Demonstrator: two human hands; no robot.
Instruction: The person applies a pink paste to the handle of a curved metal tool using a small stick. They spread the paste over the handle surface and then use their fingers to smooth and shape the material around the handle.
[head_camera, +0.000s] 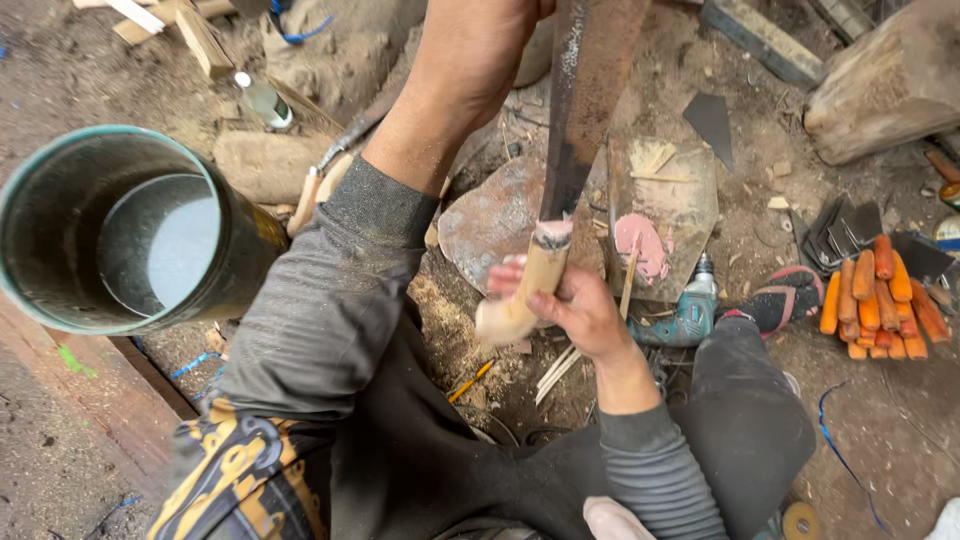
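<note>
The right hand (575, 310) is wrapped tight around the pale wooden handle (525, 290) of a long rusty blade (585, 90). Under it, the dirt floor (880, 420) is full of wood chips. Past the right hand lies a teal drill (690, 315) and a bunch of orange handles (880, 300). The left hand (480, 50) grips the blade higher up. Left of that hand, a round metal can (40, 200) holds water.

Rusty rough metal blade (580, 110), pale smooth wood handle (525, 290), prob. unfinished
</note>
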